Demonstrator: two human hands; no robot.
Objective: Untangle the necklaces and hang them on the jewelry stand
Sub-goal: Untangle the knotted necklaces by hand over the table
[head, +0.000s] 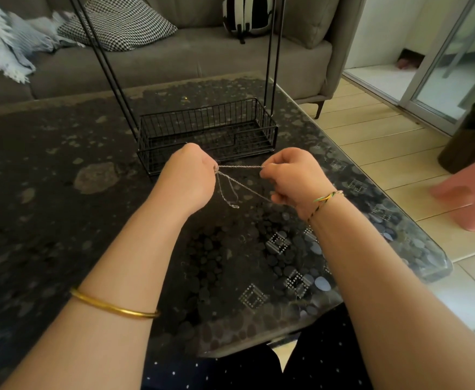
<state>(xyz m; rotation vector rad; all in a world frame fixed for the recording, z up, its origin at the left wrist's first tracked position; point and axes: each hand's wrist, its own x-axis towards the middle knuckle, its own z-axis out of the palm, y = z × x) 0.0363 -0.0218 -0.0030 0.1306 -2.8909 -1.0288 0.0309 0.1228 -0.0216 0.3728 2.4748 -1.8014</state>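
Two hands are up over the dark pebble-patterned surface [61,170], and both are closed tight on a silver necklace chain [240,166]. The left hand [188,178] has its fingers curled in, pinching the chain at the fingertips. The right hand [292,178] is curled the same way, nipping the other end between thumb and finger. One strand runs taut and level between them. A second strand slants down from the left hand to the lower fingers of the right hand. Below the left hand a slack loop dangles, its clasp end [234,206] hanging free above the surface. How many necklaces are in that tangle, I cannot tell.

Just beyond the hands stands the jewelry stand [202,119], a black wire basket at its base and thin black uprights rising out of view at the top. The chain is held in the air just in front of that basket, touching neither it nor the uprights.

On the left forearm sits a gold bangle [112,306]; on the right wrist, a braided thread bracelet [326,198]. A grey sofa [174,60] lies behind the surface, with a pink stool [467,192] on the floor to the right.
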